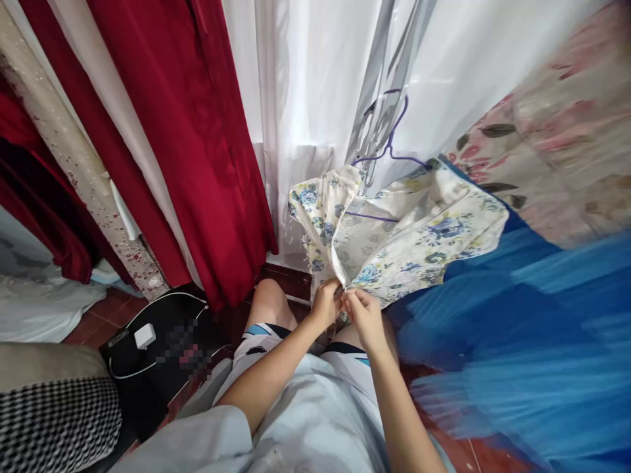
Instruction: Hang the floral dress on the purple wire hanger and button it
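Grip: left hand (325, 306) and right hand (365, 314) are meeting nearly fingertip to fingertip, both clamping on the floral garment (434, 240) where its two front edges are coming together. Thumbs and fingertips are pinching, not palming, probably because the edge is narrow and calling for fine control. Whether a zip, hook or button is lying under the fingertips, I can't tell; the fingers are covering it.

Garment is sitting ahead of the seated person, its lower part reaching down between the knees, the front gaping in a V above the hands. Purple hanger (390, 146) is running inside the shoulders, its lower bar showing through the opening; it is likely spreading the top so the edges are lying within easy reach. What the hook is hanging from, if anything, isn't clear.

Surroundings: white curtain (315, 79) is hanging behind, red drape (182, 131) to the left. Blue tulle (517, 341) is spreading on the right, close beside the garment, below pink-flowered fabric (566, 144). White charger (144, 336) is resting on something black at lower left, well apart from the handwork, near a checked cushion (59, 414).
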`<act>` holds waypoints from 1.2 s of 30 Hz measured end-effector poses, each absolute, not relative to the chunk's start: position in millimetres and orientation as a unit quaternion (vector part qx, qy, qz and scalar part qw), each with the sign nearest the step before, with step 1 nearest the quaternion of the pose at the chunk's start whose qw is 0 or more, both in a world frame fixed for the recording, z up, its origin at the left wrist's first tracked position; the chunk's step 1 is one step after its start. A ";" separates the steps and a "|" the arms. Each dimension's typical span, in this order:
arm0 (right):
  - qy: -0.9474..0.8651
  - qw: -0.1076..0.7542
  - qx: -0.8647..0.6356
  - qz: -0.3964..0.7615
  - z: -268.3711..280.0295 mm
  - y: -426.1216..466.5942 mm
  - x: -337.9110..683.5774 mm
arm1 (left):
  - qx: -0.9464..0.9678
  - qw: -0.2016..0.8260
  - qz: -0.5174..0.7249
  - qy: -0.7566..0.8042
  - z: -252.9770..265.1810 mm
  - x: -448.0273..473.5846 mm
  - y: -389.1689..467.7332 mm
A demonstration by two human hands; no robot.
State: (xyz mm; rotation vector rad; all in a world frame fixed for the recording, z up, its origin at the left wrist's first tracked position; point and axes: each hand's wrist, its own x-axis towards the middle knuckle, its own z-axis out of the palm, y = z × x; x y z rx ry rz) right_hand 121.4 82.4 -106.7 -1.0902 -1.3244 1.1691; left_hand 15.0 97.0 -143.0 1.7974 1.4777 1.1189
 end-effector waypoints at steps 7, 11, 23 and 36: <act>-0.488 0.568 -0.433 0.502 -37.8 126.9 121.5 | 0.711 0.189 0.305 0.605 -154.7 6.6 96.9; -0.492 0.643 -0.376 0.450 28.8 160.6 111.5 | 0.738 0.151 0.223 0.619 -152.3 4.2 102.6; -0.556 0.678 -0.317 0.361 74.1 190.0 100.3 | 0.806 0.128 0.087 0.571 -129.6 7.9 121.4; -0.607 0.646 -0.298 0.354 67.2 162.9 110.9 | 0.749 0.035 0.568 0.338 57.5 -35.2 165.5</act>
